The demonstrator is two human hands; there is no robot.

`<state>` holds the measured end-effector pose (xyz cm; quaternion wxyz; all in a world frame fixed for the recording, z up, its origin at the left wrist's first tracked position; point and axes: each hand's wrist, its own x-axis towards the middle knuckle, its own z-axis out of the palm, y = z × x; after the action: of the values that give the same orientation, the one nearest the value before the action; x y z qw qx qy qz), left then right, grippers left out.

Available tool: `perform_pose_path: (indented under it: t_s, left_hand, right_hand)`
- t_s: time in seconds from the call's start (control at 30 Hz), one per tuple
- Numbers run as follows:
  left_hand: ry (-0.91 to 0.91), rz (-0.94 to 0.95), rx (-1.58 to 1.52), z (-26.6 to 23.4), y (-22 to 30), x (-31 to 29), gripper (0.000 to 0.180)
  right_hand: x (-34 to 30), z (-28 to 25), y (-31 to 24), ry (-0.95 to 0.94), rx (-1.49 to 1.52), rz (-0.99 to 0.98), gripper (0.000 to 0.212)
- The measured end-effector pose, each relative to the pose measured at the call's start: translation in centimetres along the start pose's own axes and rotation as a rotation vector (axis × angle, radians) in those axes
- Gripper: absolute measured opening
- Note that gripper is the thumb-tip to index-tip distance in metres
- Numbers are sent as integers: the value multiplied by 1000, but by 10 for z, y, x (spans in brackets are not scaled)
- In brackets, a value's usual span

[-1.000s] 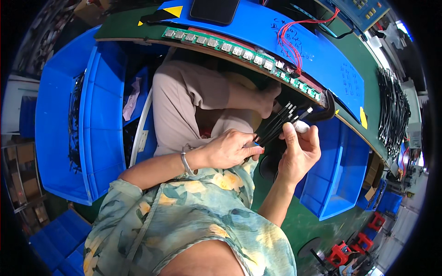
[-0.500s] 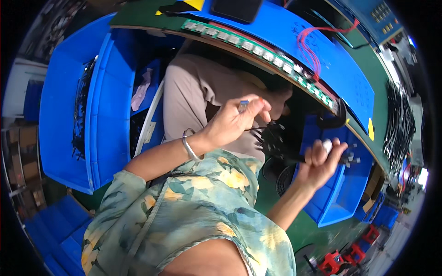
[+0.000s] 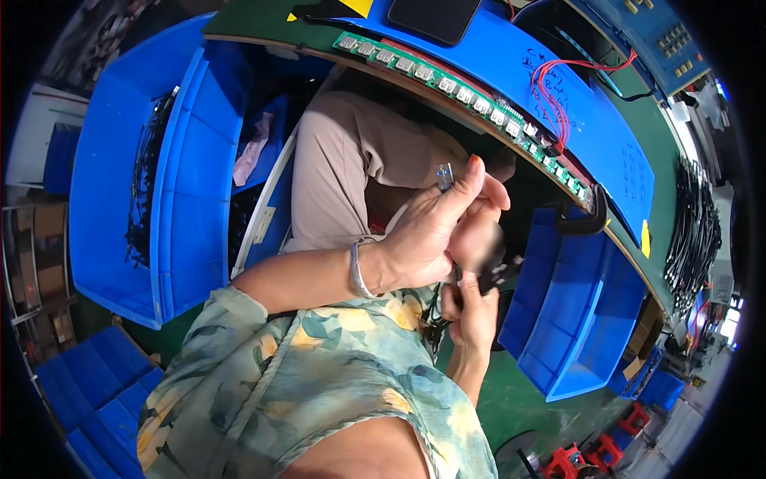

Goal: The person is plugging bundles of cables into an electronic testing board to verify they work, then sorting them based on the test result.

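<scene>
My left hand is closed above my lap, its thumb pointing up. A small metal USB plug with a blue insert sticks out beside that thumb. Just below and to the right is my right hand, its fingers curled around a bundle of black cables. Metal-tipped cable ends show past the right thumb, smeared by motion. The two hands nearly meet, and a blurred patch hides part of the space between them.
A green circuit board strip with metal ports runs along the bench edge; red wires join it. A black clamp grips the edge. Blue bins stand left and right. Black cables lie on the bench at right.
My right hand has moved left with the black cables, from near the right bin to just under my left hand. My left hand has shifted slightly right, still with the plug.
</scene>
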<state>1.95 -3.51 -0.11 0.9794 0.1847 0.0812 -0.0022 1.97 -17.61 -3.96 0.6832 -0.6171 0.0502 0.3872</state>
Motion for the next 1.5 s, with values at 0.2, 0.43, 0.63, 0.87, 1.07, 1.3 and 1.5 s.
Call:
perform_pose_path:
  t_s: [0.2, 0.43, 0.63, 0.87, 1.07, 1.3, 1.5]
  left_hand:
    - [-384, -194, -18, 9, 4, -23, 46]
    - [-196, -120, 190, -43, 16, -43, 34]
    - [260, 131, 904, -88, 1, -38, 24]
    - [320, 183, 715, -93, 15, -41, 22]
    - [337, 459, 547, -74, 22, -30, 19]
    - [191, 102, 599, -61, 30, -30, 23]
    - [229, -118, 478, -72, 24, -19, 22]
  right_hand:
    - [4, -10, -1, 121, 409, -156, 16]
    - [2, -45, -11, 416, 417, -588, 13]
    - [-2, -29, -19, 349, 222, -725, 19]
    - [7, -12, -28, 233, 142, -730, 24]
    - [23, -8, -35, 111, 142, -687, 22]
    - [35, -22, -50, 291, 284, -646, 15]
    - [34, -29, -52, -287, 848, -710, 11]
